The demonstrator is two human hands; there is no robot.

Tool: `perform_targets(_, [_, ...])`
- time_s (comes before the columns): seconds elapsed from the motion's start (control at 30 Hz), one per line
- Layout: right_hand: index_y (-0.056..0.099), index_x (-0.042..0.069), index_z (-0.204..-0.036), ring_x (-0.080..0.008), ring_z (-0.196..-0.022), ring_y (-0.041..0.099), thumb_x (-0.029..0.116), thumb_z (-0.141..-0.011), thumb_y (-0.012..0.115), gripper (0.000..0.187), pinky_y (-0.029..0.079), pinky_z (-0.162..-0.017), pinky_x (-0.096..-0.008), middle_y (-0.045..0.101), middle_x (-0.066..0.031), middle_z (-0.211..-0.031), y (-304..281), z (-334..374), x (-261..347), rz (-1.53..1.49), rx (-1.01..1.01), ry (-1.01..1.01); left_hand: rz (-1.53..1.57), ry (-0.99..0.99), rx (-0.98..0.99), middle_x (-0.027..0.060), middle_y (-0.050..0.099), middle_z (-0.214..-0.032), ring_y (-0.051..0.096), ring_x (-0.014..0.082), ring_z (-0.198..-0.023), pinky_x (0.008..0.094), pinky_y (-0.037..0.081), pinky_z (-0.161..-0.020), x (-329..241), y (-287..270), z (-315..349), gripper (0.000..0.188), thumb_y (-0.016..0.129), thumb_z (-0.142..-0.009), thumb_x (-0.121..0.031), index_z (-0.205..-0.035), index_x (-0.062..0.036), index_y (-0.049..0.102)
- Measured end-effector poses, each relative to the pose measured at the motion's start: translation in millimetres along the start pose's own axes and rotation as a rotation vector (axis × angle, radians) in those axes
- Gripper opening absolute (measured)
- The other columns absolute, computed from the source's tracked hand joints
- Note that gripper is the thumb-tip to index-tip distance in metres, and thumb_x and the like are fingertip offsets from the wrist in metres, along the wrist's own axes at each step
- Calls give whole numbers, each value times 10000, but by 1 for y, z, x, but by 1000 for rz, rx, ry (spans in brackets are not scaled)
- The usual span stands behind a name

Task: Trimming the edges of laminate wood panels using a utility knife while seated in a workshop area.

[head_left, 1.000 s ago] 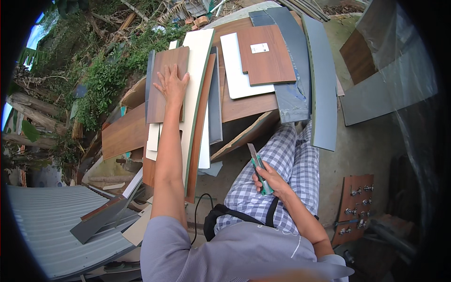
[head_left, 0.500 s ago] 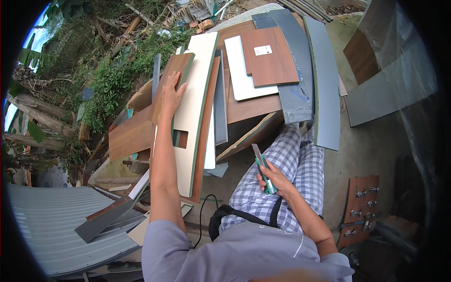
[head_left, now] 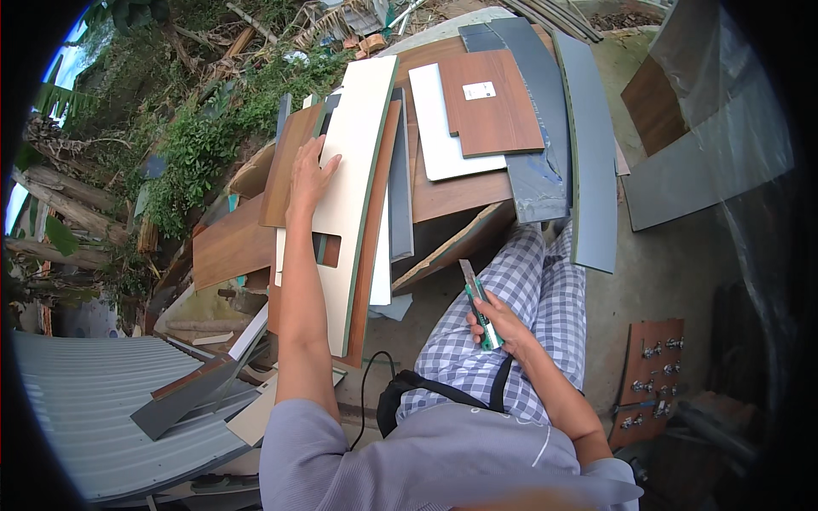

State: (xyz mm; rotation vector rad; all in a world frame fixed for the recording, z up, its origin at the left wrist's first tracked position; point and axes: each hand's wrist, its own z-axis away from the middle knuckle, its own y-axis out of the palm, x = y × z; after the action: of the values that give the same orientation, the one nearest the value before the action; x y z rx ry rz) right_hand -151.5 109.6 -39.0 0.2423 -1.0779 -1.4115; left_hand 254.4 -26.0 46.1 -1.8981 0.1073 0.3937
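At the far left, green brush and old logs [head_left: 68, 196] edged the yard, with a corrugated grey sheet [head_left: 77, 409] lying near us. Our left hand [head_left: 308, 175] lay with fingers spread fairly wide, flat on the upper end of a long cream panel [head_left: 354, 170] with a rectangular cut-out, thumb side against the brown board [head_left: 285, 170] just beside it. A second earlier that hand had rested on the brown board alone; since then the cream panel had swung over to stand tilted under our palm, so we judged it had been picked out of the stack and steadied. Behind it stood further leaning boards, among them a grey strip [head_left: 400, 196]. Further right, a white panel [head_left: 447, 128] and a brown labelled one [head_left: 494, 102] lay flat on the pile. Our right hand [head_left: 498, 328] was closed around a green utility knife [head_left: 479, 307], blade pointing away from us, resting on our checked lap, barely moved. At the near right, a small brown board [head_left: 652, 375] carried rows of metal hinges.
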Motion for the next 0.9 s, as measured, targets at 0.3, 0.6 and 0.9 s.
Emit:
perform_targets(0.3, [372, 144, -1214, -93, -573, 493, 284, -953, 488, 319, 469, -513, -260, 511, -26, -733, 0, 1, -2, 38, -15, -14, 14, -93, -72, 239, 398, -1362, 356, 359, -1285, 408, 309, -1050, 35, 1, -1, 613, 569, -860, -434, -1296, -15, 463])
perform_targets(0.6, [355, 153, -1202, -96, -554, 493, 266, -968, 453, 277, 473, -495, -259, 511, -38, -730, -2, -2, -2, 27, -9, -8, 17, -183, -70, 220, 408, -1362, 353, 343, -1289, 397, 293, -1057, 52, -2, 8, 622, 516, -879, -463, -1312, -23, 446])
perform_targets(0.9, [345, 160, -1222, -97, -554, 483, 263, -972, 440, 287, 475, -498, -257, 501, -40, -740, 1, -2, -2, 33, -12, -1, -126, -216, -180, 199, 533, -1221, 484, 370, -1111, 429, 380, -951, 64, 9, -2, 408, 501, -845, -63, -1246, 8, 487])
